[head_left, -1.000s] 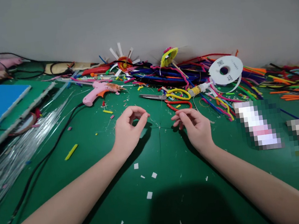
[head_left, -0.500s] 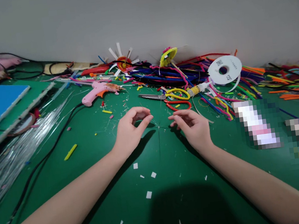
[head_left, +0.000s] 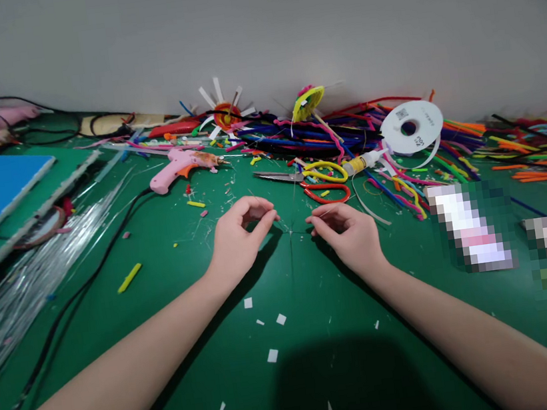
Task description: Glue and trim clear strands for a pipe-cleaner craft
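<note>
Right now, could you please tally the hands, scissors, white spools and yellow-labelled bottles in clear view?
Hands: 2
Scissors: 1
White spool: 1
Yellow-labelled bottle: 1
Total: 5

Scissors behind right hand, right of glue gun

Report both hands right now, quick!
Left hand: thumb and fingers closed in a pinch; what it holds, if anything, is too fine to tell.
Right hand: also pinched closed; can't tell whether it holds anything.
</note>
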A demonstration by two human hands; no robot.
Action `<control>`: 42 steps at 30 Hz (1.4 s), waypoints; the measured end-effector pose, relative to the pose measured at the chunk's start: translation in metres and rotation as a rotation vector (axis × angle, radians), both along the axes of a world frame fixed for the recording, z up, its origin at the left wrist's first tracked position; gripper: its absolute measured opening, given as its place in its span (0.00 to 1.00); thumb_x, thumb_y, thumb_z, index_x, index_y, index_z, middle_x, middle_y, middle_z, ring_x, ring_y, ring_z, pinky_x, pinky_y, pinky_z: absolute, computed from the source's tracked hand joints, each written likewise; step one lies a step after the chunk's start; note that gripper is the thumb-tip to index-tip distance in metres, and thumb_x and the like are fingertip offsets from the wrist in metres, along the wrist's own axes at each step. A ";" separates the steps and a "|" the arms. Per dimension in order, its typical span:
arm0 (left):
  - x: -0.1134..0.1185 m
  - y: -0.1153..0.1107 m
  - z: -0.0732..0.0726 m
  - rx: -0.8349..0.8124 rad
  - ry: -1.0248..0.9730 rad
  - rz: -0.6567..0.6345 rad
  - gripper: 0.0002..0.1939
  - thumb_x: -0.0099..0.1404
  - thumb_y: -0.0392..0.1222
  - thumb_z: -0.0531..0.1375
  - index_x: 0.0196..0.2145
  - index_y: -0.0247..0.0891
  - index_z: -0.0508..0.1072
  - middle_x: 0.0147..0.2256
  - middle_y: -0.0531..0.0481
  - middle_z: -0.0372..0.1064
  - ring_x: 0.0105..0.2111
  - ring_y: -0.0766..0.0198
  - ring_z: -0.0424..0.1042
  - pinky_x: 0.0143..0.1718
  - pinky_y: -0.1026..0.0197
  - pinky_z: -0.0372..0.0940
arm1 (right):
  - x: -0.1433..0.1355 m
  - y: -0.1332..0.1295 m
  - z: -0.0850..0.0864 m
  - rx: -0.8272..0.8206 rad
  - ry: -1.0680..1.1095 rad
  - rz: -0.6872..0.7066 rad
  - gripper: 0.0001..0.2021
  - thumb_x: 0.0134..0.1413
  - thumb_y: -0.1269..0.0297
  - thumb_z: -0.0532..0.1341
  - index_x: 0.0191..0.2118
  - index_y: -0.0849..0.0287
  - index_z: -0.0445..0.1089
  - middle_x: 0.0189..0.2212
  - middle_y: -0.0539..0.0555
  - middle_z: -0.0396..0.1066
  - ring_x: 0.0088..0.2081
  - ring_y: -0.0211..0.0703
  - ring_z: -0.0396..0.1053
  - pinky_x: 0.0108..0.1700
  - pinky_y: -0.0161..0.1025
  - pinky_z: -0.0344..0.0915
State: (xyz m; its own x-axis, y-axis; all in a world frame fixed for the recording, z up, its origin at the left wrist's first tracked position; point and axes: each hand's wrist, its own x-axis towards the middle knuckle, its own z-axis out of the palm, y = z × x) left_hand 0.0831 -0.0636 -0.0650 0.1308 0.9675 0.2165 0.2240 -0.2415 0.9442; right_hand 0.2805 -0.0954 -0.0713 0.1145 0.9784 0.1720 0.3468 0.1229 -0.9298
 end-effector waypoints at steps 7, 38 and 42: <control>0.000 -0.001 0.001 -0.009 -0.003 0.011 0.03 0.63 0.40 0.60 0.35 0.39 0.71 0.32 0.50 0.74 0.32 0.63 0.75 0.37 0.59 0.69 | 0.000 0.000 0.001 -0.012 -0.014 -0.006 0.08 0.51 0.60 0.64 0.36 0.58 0.73 0.30 0.54 0.78 0.27 0.39 0.73 0.33 0.39 0.71; 0.001 0.004 -0.002 -0.050 -0.066 0.002 0.08 0.62 0.40 0.60 0.39 0.40 0.67 0.35 0.51 0.72 0.34 0.63 0.77 0.37 0.60 0.68 | 0.001 0.000 0.001 -0.019 -0.041 -0.020 0.09 0.52 0.59 0.63 0.36 0.59 0.73 0.30 0.54 0.77 0.23 0.35 0.68 0.27 0.36 0.66; 0.002 0.004 -0.002 -0.039 -0.075 -0.020 0.09 0.61 0.40 0.61 0.40 0.40 0.66 0.35 0.50 0.72 0.33 0.63 0.76 0.38 0.59 0.69 | -0.001 -0.001 0.002 -0.010 -0.064 -0.023 0.10 0.52 0.58 0.63 0.37 0.58 0.73 0.30 0.53 0.77 0.23 0.35 0.68 0.28 0.36 0.67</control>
State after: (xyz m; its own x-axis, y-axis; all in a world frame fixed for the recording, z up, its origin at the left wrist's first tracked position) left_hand 0.0849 -0.0591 -0.0667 0.1354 0.9726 0.1890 0.1476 -0.2084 0.9668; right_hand 0.2797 -0.0965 -0.0693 0.1261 0.9774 0.1698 0.4082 0.1048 -0.9069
